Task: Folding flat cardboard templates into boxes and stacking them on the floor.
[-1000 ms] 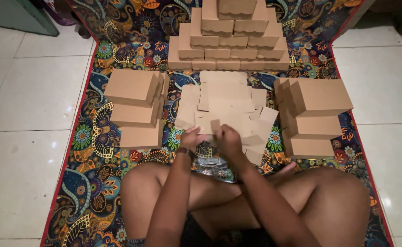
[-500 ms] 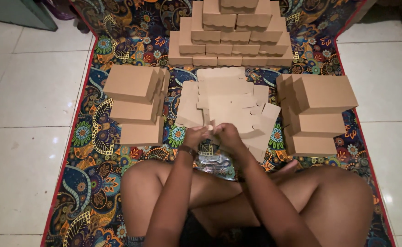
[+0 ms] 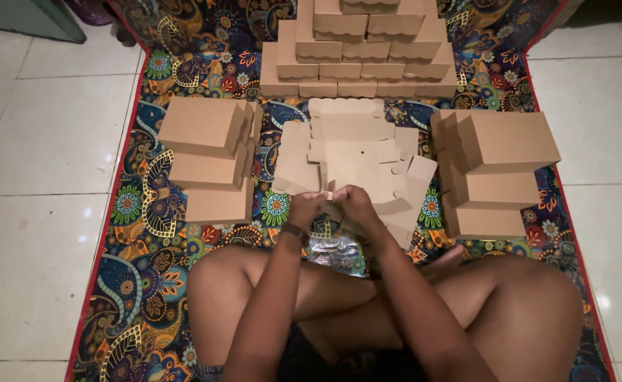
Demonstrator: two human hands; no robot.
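Sitting cross-legged on a patterned mat (image 3: 148, 233), the person works just past the knees, with both hands brought together over the near edge of a pile of flat cardboard blanks (image 3: 357, 152). The left hand (image 3: 304, 210) and the right hand (image 3: 353, 204) are both curled closed, fingers pinching the same small piece of brown card between them; whether it is one blank or a partly folded box cannot be told, since the knuckles hide it. A crinkled, shiny plastic wrapper (image 3: 336, 251) lies on the mat just under the wrists, between the legs and the pile.

Beyond the hands, the pile of blanks spreads loosely across the middle of the mat, several sheets deep, with notched flaps showing at its right side, so a fair share of the folding appears to be left. To the left of it stands a stack of made-up brown boxes (image 3: 208, 159), three levels showing, and to the right a similar stack (image 3: 498, 173). Farthest away, at the top of the mat, a larger heap of finished boxes with scalloped edges (image 3: 357, 49) rises in stepped rows. Judging by these three heaps, much of the work looks done, with the central pile remaining. White floor tiles (image 3: 35, 141) flank the mat on both sides.
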